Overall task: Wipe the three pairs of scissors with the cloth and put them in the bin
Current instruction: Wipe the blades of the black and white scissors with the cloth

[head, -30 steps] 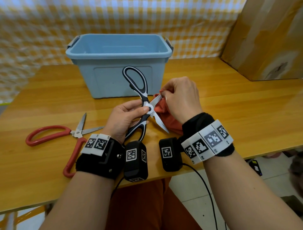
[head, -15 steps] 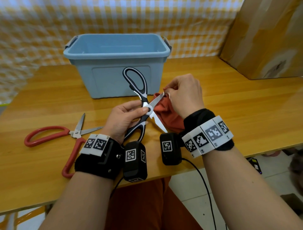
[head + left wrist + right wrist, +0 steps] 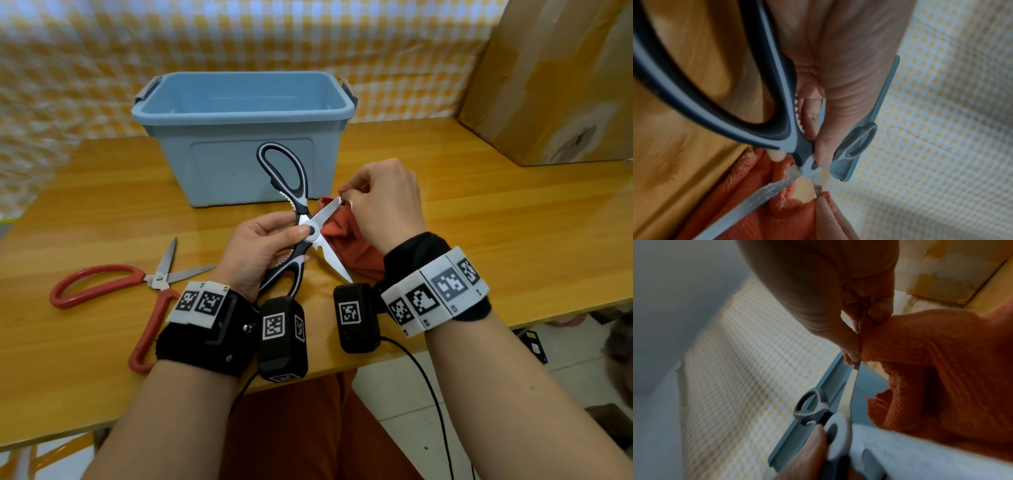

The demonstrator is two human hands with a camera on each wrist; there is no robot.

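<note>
**user1:** Black-and-grey plastic-handled kitchen scissors (image 3: 297, 219) with steel blades, wide open, held up off the wooden tabletop (image 3: 479, 219) right in front of the blue plastic storage bin (image 3: 239, 161). The left hand (image 3: 263, 246) has them at the pivot: thumb pressed on the round white pivot disc, fingers curled behind the near handle. One handle loop sticks up in front of the bin wall, the other points back toward the wrist.

**user2:** and the other hand?

**user1:** The right hand (image 3: 383, 202) sits just right of the scissors, knuckles up, wrist bent over. Its thumb and fingertips are pinching the rust-orange knitted cloth (image 3: 346, 236) around the tip of the upper blade. The right wrist view shows that clearly: cloth folded over the blade end, fingers squeezed together on it. The rest of the cloth hangs bunched under the palm, behind the lower blade, which points down toward the tabletop's front edge.

**user2:** any other pairs?

**user1:** One more in sight: red-handled steel scissors (image 3: 137, 284) lying open flat on the tabletop, left of the left wrist, well apart from the bin. Can't spot a third pair. Yellow checked fabric (image 3: 308, 41) hangs behind the bin, and a brown cardboard box (image 3: 555, 85) stands at far right.
</note>
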